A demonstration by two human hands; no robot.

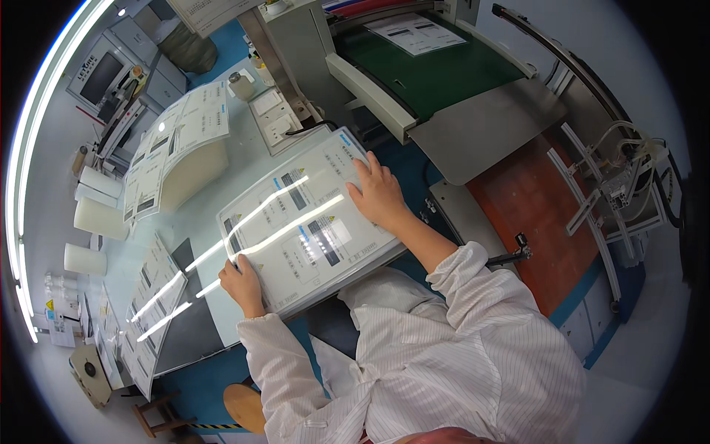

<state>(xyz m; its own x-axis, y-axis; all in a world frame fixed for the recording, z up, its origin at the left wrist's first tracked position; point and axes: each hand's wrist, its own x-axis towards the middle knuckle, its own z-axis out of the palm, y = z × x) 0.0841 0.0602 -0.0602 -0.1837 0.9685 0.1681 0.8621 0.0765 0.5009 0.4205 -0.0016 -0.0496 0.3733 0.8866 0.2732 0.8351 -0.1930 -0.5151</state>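
A stack of glossy printed sheets (292, 240), light with black and blue print, lies on the glass-topped table in front of me, reaching its near edge. At its lower left edge, my left hand (242, 287) grips the stack. My right hand (379, 194) holds the opposite edge, thumb resting on the top sheet and fingers along the side. Bright strip reflections cross the print. The undersides of both hands are hidden.
Left on the table (211, 303) are a curved pile of printed sheets (177, 140), more flat sheets (155, 296) and white rolls (100, 217). Right stand a green conveyor belt (436, 81) carrying a printed sheet (416, 34), a metal plate (488, 133) and a framed mechanism (614, 192).
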